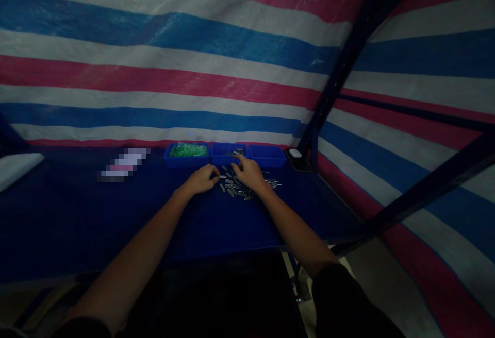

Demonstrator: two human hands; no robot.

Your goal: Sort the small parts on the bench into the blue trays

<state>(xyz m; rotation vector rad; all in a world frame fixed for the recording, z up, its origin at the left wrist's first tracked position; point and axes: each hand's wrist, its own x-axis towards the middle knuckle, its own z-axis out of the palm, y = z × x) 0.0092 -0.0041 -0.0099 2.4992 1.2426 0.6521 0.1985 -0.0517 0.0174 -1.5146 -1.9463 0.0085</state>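
My left hand [203, 179] is over the table, left of a loose pile of metal parts [240, 189]. Its thumb and fingertips are pinched together at a small, light-coloured metal piece [223, 176]. Above the pile, my right hand [249, 174] reaches to the front of the middle blue bin [220, 159]. Its thumb and index finger look apart, and I make out nothing held between them. The pile mixes short grey cylinders with thin metal rods pointing right. Some small metal pieces [240, 151] show in the middle bin, partly behind my right fingertips.
The left blue bin [185, 162] holds bright green pieces; another blue bin [268, 158] stands at right. Beyond it, a white rounded case [295, 153] lies on a dark flat object. A blurred patch [124, 165] and a white object [19, 167] lie left. Blue frame bars [336, 90] border the right.
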